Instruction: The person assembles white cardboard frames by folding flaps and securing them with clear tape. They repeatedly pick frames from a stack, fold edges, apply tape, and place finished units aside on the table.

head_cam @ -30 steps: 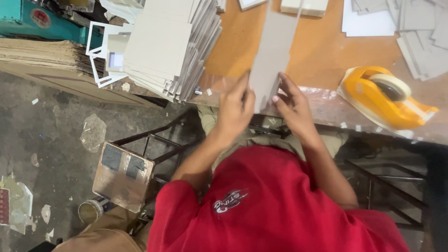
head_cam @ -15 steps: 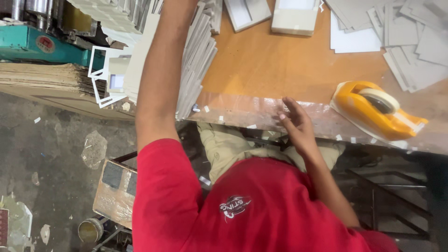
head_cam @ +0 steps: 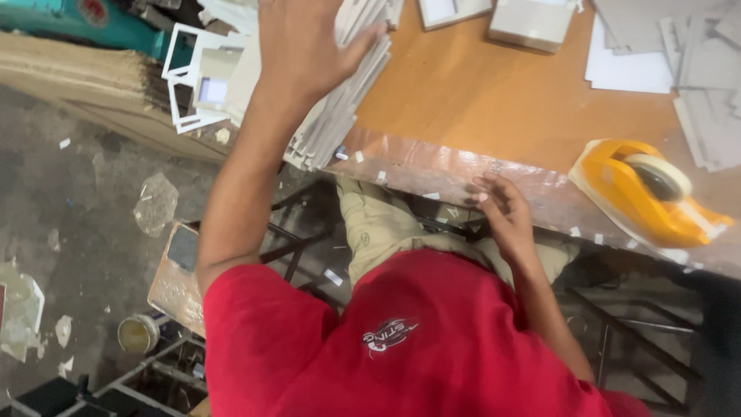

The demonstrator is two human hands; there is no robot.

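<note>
My left hand (head_cam: 301, 46) is stretched far forward, palm down and fingers spread, on top of a fanned stack of grey cardboard sheets (head_cam: 340, 116) at the table's left end. It grips nothing that I can see. My right hand (head_cam: 502, 208) rests at the shiny front edge of the orange table (head_cam: 494, 100), fingers loosely apart and empty. A yellow tape dispenser (head_cam: 644, 193) stands to the right of that hand, about a hand's width away.
White cardboard frames (head_cam: 193, 69) lie left of the stack. Small grey boxes (head_cam: 532, 23) and loose grey and white sheets (head_cam: 679, 54) fill the back of the table. Below on the littered floor are a wooden stool (head_cam: 174, 270) and a tin can (head_cam: 139, 333).
A second ago both hands held a long grey strip at the table edge. The strip is gone from them; my left arm has reached out onto the stack, and my right hand stayed at the edge.
</note>
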